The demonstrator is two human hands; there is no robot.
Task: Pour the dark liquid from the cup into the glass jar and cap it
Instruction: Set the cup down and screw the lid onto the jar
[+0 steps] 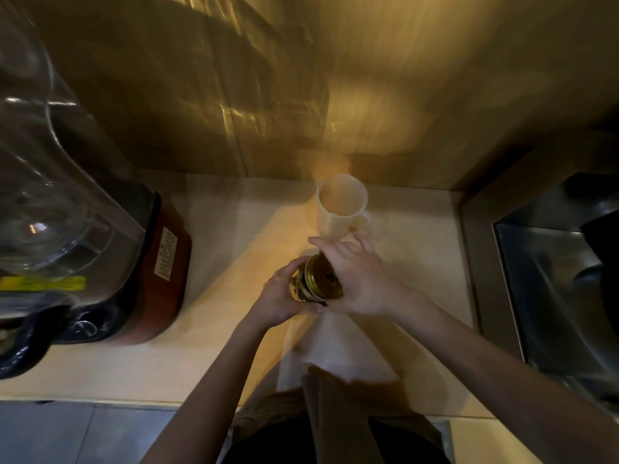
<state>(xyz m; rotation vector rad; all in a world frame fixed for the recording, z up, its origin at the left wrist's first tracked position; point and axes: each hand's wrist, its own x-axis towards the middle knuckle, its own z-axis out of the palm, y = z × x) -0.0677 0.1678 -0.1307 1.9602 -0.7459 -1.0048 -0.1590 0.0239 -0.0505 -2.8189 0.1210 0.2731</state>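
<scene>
Right grip: right hand (355,279) closed over the gold lid (326,279), apparently to twist it on.
Left grip: left hand (284,296) wrapped round the glass jar (301,286), steadying it.
Cup: white cup (341,205) stands apart behind on the table (217,229), seemingly emptied.

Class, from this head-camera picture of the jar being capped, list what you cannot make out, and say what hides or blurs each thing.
- Jar liquid level: head view, hidden by the left hand and right hand.
- Whether the lid is fully screwed on: covered by the right hand.
- Inside of the white cup: washed out by glare, so any leftover liquid is unclear.
- Label on the blender base: print too small to read.
- Sink: cut off by the right edge.
</scene>
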